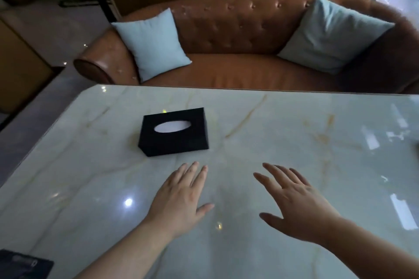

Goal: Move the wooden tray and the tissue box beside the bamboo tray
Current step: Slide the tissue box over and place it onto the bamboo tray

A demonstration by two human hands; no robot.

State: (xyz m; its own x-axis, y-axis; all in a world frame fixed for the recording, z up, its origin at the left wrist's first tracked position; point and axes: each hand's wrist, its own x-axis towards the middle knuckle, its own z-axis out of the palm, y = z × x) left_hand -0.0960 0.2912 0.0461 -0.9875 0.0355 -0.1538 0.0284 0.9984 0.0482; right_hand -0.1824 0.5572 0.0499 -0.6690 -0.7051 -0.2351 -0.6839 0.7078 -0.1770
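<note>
- Hands hovered palm-down over the marble table (pixel 294 133), both empty with fingers spread: left hand (pixel 181 197), right hand (pixel 297 201).
- Black tissue box (pixel 174 131) sat flat on the table just beyond the left hand's fingertips, untouched.

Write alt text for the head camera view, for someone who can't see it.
Two bare hands, the left hand and the right hand, are spread open above a pale marble table, holding nothing. A black tissue box sits just beyond the left hand; behind the table is a brown leather sofa with two light blue cushions.
</note>
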